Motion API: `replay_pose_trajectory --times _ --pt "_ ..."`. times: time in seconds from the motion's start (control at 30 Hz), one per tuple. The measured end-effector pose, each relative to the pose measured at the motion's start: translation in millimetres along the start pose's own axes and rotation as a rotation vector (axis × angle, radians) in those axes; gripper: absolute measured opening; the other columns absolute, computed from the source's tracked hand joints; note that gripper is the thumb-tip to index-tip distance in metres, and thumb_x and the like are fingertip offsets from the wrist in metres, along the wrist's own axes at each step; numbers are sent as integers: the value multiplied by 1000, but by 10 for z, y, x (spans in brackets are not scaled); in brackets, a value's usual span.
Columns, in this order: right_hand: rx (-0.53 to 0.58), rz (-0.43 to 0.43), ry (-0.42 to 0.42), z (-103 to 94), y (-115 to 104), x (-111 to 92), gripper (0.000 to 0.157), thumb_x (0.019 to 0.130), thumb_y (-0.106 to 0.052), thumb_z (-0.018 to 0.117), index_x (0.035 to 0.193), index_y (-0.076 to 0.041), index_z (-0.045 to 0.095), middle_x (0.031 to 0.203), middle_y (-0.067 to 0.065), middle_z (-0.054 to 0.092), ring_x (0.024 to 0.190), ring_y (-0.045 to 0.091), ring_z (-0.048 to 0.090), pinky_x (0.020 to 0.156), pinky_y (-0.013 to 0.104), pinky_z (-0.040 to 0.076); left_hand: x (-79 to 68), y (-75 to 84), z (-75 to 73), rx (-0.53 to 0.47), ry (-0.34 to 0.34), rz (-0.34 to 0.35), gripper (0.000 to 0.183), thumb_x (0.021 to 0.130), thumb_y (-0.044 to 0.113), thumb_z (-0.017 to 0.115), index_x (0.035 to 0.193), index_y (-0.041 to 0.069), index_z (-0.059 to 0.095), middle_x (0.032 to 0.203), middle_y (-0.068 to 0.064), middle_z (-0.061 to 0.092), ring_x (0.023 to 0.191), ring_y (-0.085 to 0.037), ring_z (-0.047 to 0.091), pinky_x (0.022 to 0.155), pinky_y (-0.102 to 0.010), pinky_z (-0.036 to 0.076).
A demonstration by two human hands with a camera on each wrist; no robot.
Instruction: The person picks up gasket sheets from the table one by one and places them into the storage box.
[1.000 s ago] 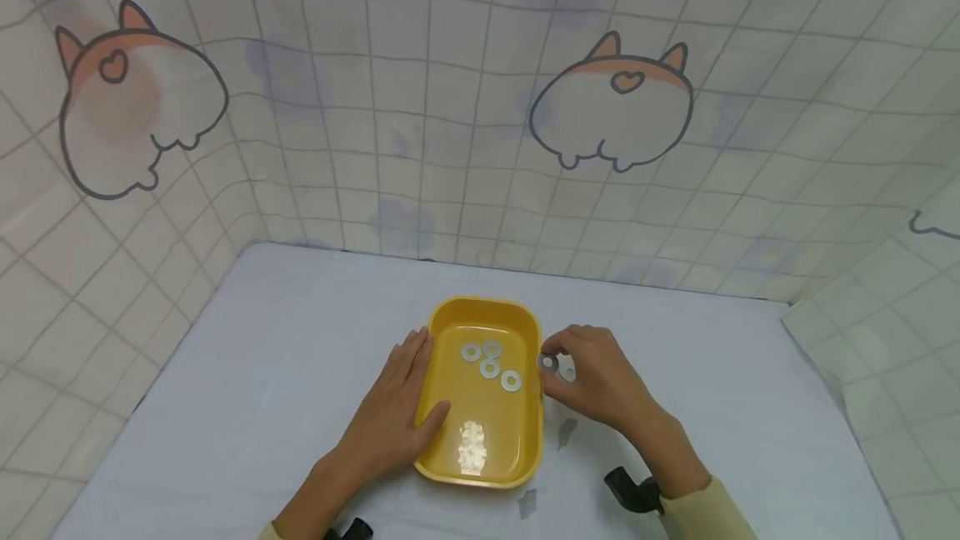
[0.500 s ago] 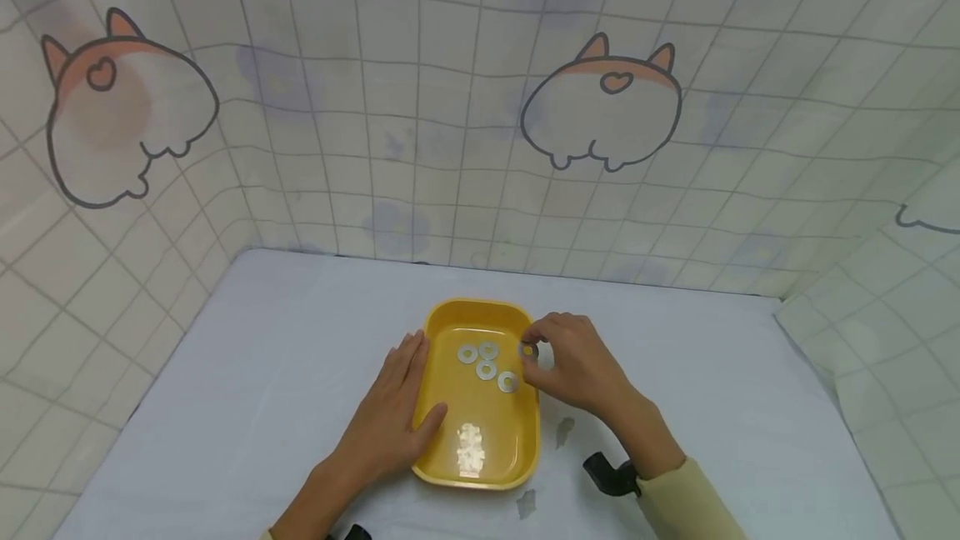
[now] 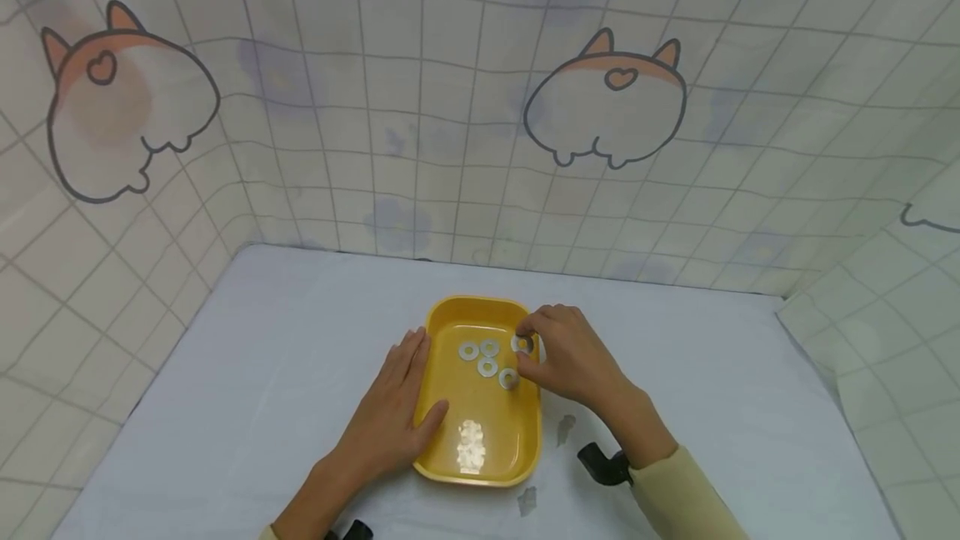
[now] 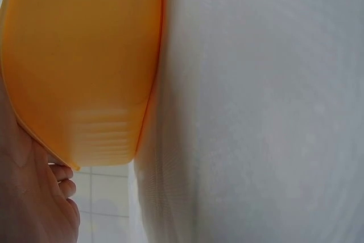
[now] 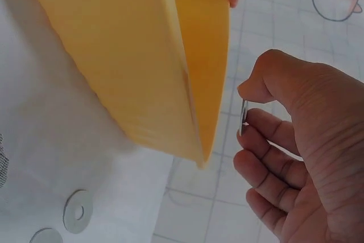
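head view, right fingers (image 3: 537, 323) pinching flat ring (image 3: 529, 345), glossy yellow tray (image 3: 495, 415)

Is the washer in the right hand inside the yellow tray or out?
Out: the right wrist view shows the right hand pinching the washer above the yellow tray, clear of its rim.

On the table (image 3: 300, 357), the tray (image 3: 501, 432) is sitting between left hand (image 3: 393, 402) and right hand (image 3: 576, 359), four washers (image 3: 481, 367) lying inside it, two other washers (image 5: 71, 217) lying to its right.
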State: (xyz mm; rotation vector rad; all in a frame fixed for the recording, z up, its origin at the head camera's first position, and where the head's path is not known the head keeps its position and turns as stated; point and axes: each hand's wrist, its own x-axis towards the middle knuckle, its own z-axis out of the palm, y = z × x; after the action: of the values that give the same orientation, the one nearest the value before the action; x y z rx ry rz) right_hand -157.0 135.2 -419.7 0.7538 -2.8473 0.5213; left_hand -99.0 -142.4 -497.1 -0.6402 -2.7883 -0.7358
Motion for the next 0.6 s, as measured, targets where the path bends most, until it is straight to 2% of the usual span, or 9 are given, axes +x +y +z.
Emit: replay_pose_trajectory --times 0.2,0.43,0.6 --pt "13 5 -23 -10 -13 38 23 87 -26 80 102 -9 77 93 1 74 90 21 64 99 44 59 0 -2 19 5 23 10 88 100 36 66 166 -4 24 174 -21 28 163 -38 28 134 -17 -11" --pt "4 -30 -24 3 5 92 24 86 -27 78 100 -8 78 92 1 74 86 20 64 99 44 59 -6 9 -8 -2 -12 -11 88 102 38 63 167 -3 21 176 -19 24 165 -35 24 137 -24 -5" --pt "4 -34 -16 1 7 122 22 86 -25 77 99 -8 78 91 1 75 85 20 64 100 45 58 1 9 -24 -9 -19 -12 89 101 39 63 167 -2 20 177 -18 23 165 -34 22 135 -21 -8"
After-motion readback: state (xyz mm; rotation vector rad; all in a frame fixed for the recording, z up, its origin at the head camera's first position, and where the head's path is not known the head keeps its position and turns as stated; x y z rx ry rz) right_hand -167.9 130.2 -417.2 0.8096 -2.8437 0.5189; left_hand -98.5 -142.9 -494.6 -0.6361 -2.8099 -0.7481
